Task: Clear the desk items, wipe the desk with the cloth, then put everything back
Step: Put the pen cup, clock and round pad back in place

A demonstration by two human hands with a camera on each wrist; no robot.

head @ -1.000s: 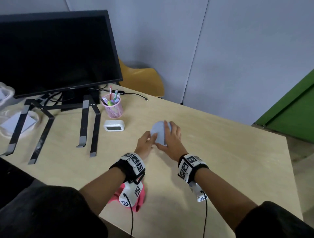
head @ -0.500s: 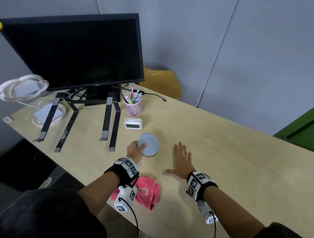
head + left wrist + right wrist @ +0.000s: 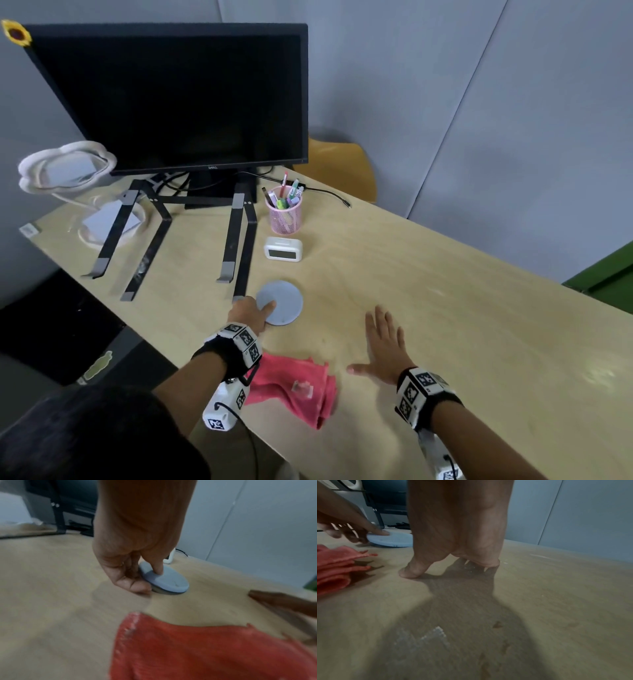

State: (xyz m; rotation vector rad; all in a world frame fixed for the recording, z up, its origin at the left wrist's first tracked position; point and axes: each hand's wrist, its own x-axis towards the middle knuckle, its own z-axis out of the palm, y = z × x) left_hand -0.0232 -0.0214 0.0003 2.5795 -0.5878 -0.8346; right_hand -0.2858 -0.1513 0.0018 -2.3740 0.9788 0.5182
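Note:
A round grey-blue disc [image 3: 282, 303] lies on the wooden desk [image 3: 445, 308], in front of the clock. My left hand [image 3: 251, 313] pinches its near left edge. In the left wrist view one digit of that hand [image 3: 137, 574] presses on top of the disc [image 3: 169, 580] while the other fingers curl against its rim. My right hand [image 3: 385, 346] lies flat on the desk to the right of the disc, fingers straight, thumb spread, holding nothing. A crumpled pink cloth [image 3: 291, 387] lies near the desk's front edge between my wrists, also seen as cloth [image 3: 332, 568].
A white digital clock [image 3: 283, 249] and a pink pen holder [image 3: 286, 214] stand behind the disc. A black laptop stand [image 3: 236, 240] and a monitor [image 3: 178, 96] fill the left. A white lamp [image 3: 65, 168] is at the far left, a yellow chair [image 3: 339, 168] behind the desk.
A second ago both hands held the disc tilted up. It now lies flat on the desk; my right hand has let go and moved right, and my left hand stays on it.

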